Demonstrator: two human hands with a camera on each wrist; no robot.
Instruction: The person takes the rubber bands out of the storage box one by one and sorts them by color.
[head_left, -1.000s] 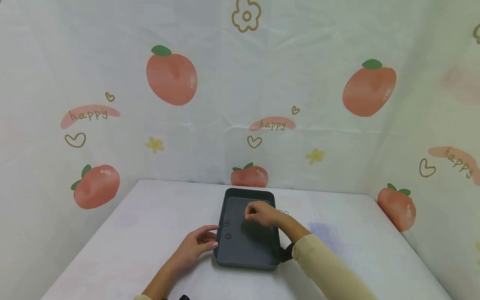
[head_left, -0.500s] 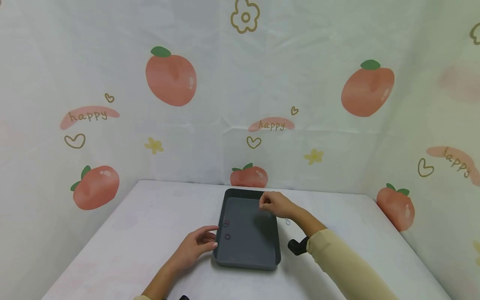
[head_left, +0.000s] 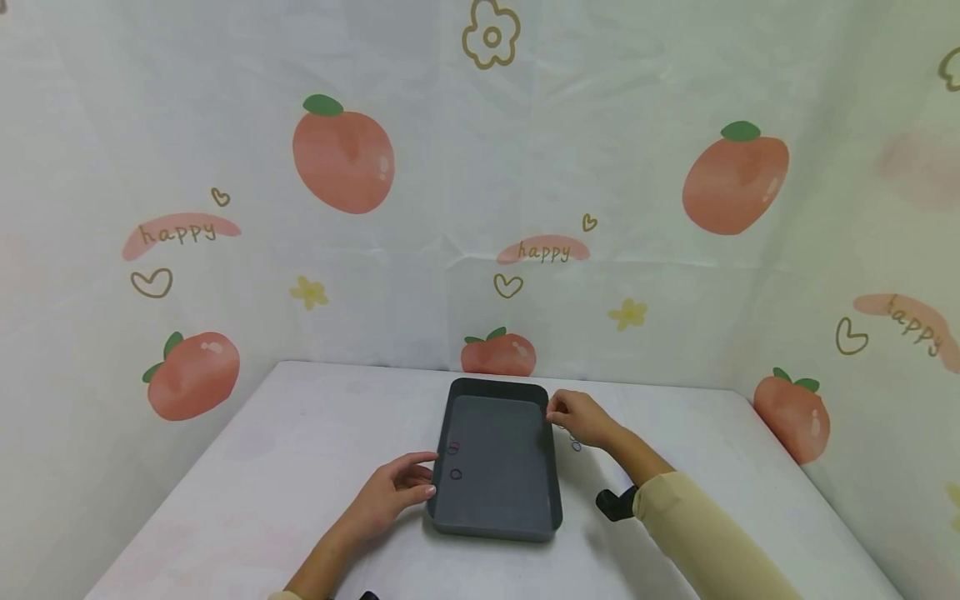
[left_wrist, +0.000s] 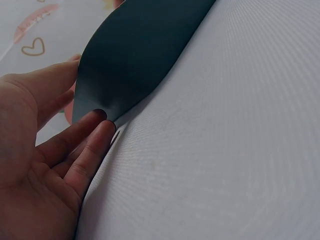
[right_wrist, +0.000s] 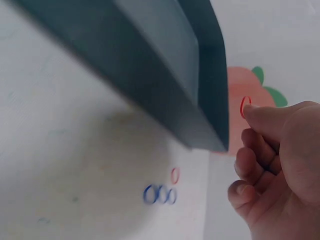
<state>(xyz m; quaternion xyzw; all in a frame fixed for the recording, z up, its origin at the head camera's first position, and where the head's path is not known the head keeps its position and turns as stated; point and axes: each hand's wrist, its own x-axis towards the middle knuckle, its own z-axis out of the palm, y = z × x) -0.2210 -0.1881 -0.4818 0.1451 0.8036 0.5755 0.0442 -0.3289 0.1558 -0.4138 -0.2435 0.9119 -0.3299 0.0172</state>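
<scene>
Red rubber ring (right_wrist: 245,106), pinched in the right hand (head_left: 576,418) beside the grey tray (head_left: 495,508), might slip; the left hand (head_left: 393,492), fingers relaxed, steadied the tray

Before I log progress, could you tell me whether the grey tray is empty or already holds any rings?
Not empty: two small rings lie inside the tray near its left wall. The rest of the floor looks bare.

Word "happy" printed in brown on pink streaks of the backdrop cloth (head_left: 480,167): left, centre, right. Nothing else readable.
</scene>
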